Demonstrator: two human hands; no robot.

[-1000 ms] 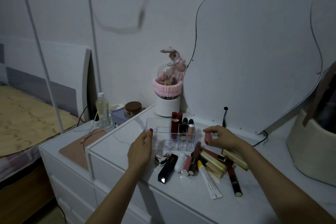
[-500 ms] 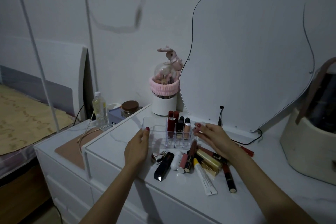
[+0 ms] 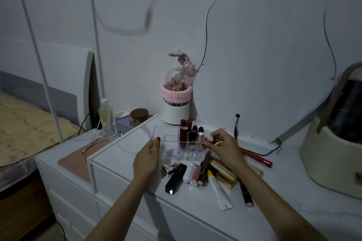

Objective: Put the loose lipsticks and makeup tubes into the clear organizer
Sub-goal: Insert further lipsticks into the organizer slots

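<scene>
1. Your left hand (image 3: 147, 157) rests on the white dresser top (image 3: 125, 154), fingers loosely curled, thumb tip touching the front left edge of the clear organizer (image 3: 170, 143); it grips nothing.
2. Your right hand (image 3: 222, 147) hovers just right of the organizer, fingers pinched around a small pale-capped lipstick (image 3: 210, 138) held beside the rightmost slots.
3. The organizer stands near the back of the dresser top, in front of a white cup (image 3: 176, 112). Its right slots hold upright dark red tubes (image 3: 185, 133), a black one and a pink one; its left part is open.
4. The loose pile (image 3: 207, 174) lies just in front of the organizer: a black case, a white tube, pink and gold lipsticks, a long white tube with a yellow cap.
5. A red pencil (image 3: 256, 157) lies to the right, partly under your right wrist.
</scene>
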